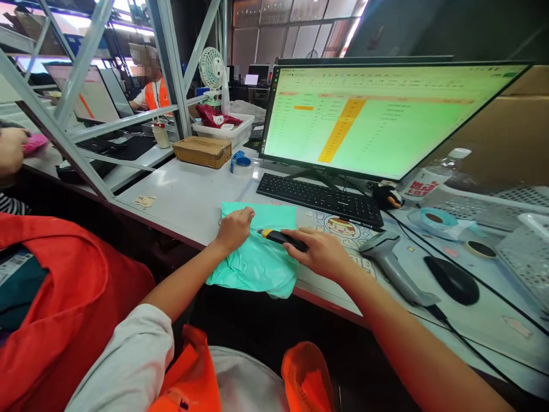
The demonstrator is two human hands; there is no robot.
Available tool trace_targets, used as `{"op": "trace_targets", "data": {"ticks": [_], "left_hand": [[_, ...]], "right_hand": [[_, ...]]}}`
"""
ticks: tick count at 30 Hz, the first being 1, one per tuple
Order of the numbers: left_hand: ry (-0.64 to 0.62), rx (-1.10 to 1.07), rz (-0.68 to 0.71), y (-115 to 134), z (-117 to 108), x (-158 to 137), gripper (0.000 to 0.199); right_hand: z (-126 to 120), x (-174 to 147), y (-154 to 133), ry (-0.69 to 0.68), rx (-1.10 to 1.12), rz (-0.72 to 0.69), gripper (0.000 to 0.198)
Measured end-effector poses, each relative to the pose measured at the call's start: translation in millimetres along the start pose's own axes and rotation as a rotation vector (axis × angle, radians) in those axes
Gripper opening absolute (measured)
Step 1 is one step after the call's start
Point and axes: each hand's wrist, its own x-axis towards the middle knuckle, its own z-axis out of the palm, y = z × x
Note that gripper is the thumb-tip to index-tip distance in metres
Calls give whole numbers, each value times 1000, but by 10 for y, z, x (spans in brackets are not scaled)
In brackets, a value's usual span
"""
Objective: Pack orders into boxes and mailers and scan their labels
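Note:
A teal plastic mailer bag [261, 266] lies crumpled at the front edge of the white desk, its lower end hanging slightly over. My left hand [235, 229] is closed at the bag's left side, fingers pinched on the plastic. In my right hand [321, 249] is a black and yellow utility knife [278, 236], its tip pointing left over the bag toward my left hand. Whether the blade touches the plastic cannot be made out.
Behind the bag are a keyboard [319, 197] and a large monitor [386, 120]. A barcode scanner [397, 269] and mouse [452, 279] lie to the right. A cardboard box [203, 151] and blue tape [241, 162] stand back left. Other people are at the left.

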Motion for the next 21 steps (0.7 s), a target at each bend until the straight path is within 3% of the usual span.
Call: {"op": "trace_targets", "data": {"ticks": [6,13,15,18,21], "left_hand": [[-188,-59,113,-180,84,-182,15],[-1,-45,125,-82,215,-177,27],[7,-40,169,-92,213,-196,29],[-20,-43,209,-199,167,-256,30],[-45,-36,167,-310,60,-270,32]], "right_hand": [[-93,-185,163,14,-2,-22,47],[16,-152,-101,-83,-35,-30,47],[-12,-123,-30,-95,-37,-34,47],[-150,-143,403,-56,-132,178,48],[-218,-263,948,13,-267,606,56]]}}
